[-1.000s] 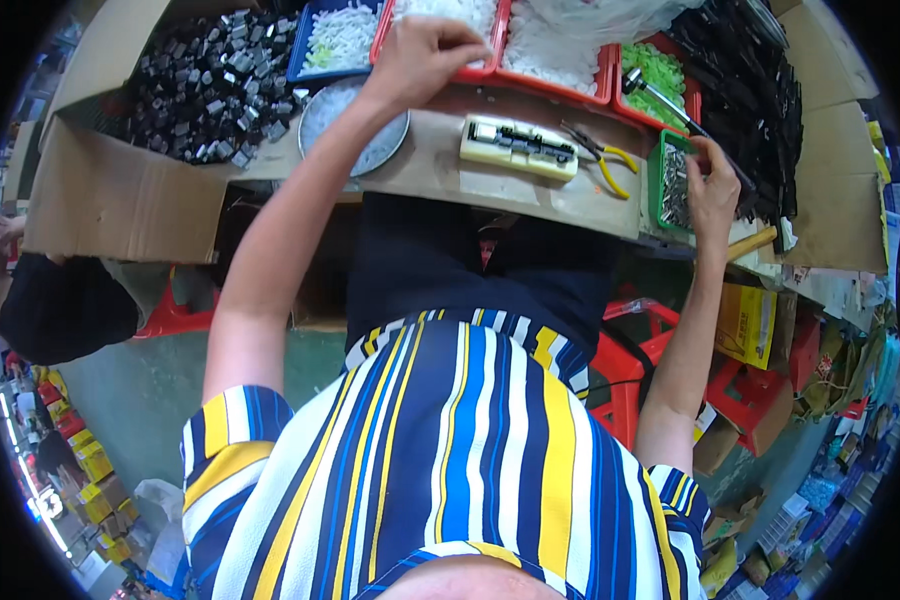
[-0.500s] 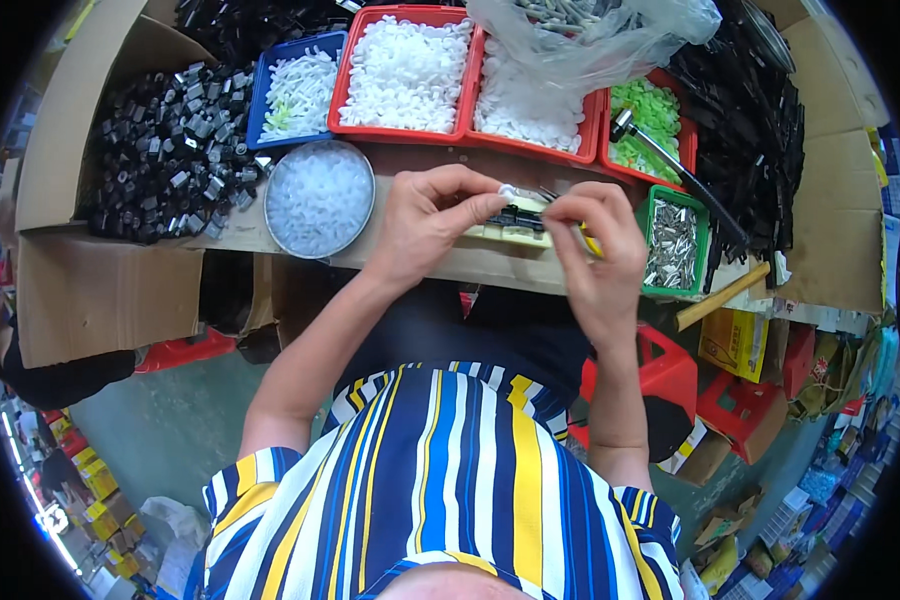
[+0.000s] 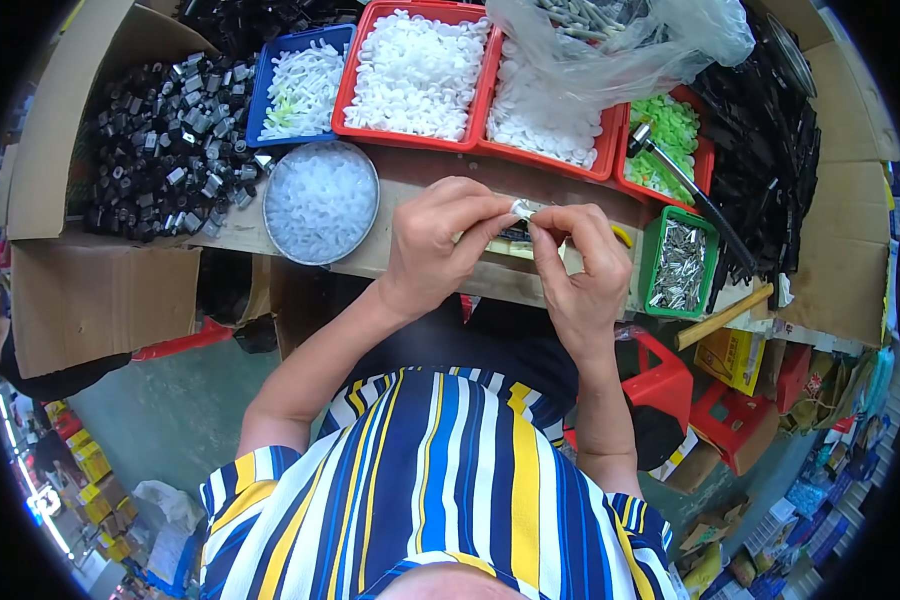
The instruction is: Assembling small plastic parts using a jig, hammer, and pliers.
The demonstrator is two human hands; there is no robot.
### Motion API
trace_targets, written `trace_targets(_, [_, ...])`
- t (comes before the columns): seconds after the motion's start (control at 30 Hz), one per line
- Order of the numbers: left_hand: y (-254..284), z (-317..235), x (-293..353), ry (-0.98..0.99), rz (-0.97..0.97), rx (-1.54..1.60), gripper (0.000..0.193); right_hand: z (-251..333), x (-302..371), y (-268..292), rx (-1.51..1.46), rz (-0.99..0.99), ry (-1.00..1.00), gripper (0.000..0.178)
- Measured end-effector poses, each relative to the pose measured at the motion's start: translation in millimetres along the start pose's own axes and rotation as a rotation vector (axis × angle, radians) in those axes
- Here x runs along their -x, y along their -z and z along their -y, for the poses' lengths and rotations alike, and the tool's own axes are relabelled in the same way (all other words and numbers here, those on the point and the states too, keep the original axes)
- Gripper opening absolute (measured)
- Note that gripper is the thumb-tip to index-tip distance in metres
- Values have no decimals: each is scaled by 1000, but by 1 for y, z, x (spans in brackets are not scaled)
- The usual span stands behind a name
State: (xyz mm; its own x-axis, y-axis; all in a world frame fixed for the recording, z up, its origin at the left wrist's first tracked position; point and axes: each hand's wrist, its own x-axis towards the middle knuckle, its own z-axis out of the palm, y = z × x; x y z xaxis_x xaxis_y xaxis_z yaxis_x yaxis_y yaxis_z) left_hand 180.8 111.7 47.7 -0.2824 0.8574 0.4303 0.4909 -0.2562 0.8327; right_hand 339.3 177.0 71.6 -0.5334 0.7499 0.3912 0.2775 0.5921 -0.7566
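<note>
- Just now, your left hand [image 3: 440, 245] and right hand [image 3: 580, 265] had come together over the front edge of the wooden tabletop [image 3: 420, 180]; a second earlier the left was up in a red tray and the right lay off to the side by the green bin.
- Both hands were pinching one small white plastic piece [image 3: 519, 208] between thumb and fingertips, held just above the tabletop, in front of the trays.
- That change suggests, to my eye, that picking was over and fitting by hand was under way.
- Behind your hands stood a red plastic tray of white round caps [image 3: 417, 75], a second red tray of white discs [image 3: 555, 110] partly under a clear plastic bag [image 3: 620, 45], and a blue tray of pale slim parts [image 3: 300, 85].
- A round clear tub of white pieces [image 3: 320, 203] sat just left of your left hand.
- A small green bin of silvery metal parts [image 3: 678, 265] stood at your right.
- A brown cardboard box of black and silver fittings [image 3: 160, 145] filled the left; its plain flap bore no label I could make out.
- A yellow printed carton [image 3: 730, 355] lay low at the right, beside red plastic stools [image 3: 660, 385].
</note>
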Motion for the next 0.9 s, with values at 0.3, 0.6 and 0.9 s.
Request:
trace_targets(0.3, [4, 2, 2, -88, 58, -10, 14, -10, 3, -1, -715, 146, -439, 22])
trace_targets(0.6, [7, 1, 7, 192, 95, 273, 11, -8, 9, -8, -861, 83, -476, 16])
trace_targets(0.9, [11, 3, 17, 247, 88, 300, 18, -15, 11, -16, -484, 96, -306, 9])
